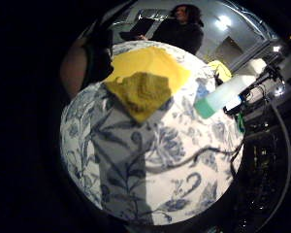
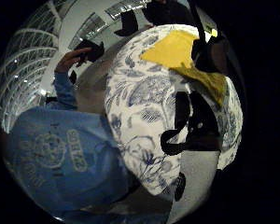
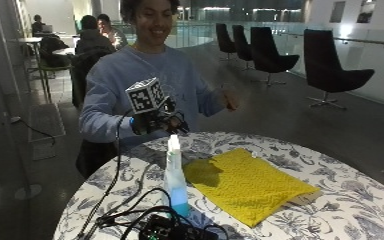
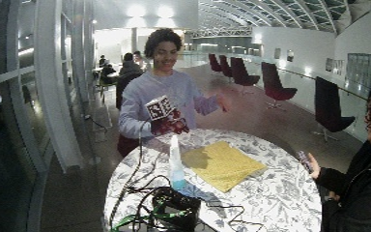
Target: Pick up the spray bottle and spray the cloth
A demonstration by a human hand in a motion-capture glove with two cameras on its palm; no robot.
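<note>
Yellow cloth (image 3: 245, 184) lies spread flat, ready for spraying; the spray bottle (image 3: 175, 172) stands upright just below the right hand's (image 3: 157, 121) loosely curled, empty fingers, within easy reach.

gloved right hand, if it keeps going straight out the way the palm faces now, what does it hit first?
Probably the table near its edge on the person's side. The gloved right hand hangs above that edge, and both palm views look down on the tablecloth. The yellow cloth and spray bottle lie further out. Depth is unclear.
</note>
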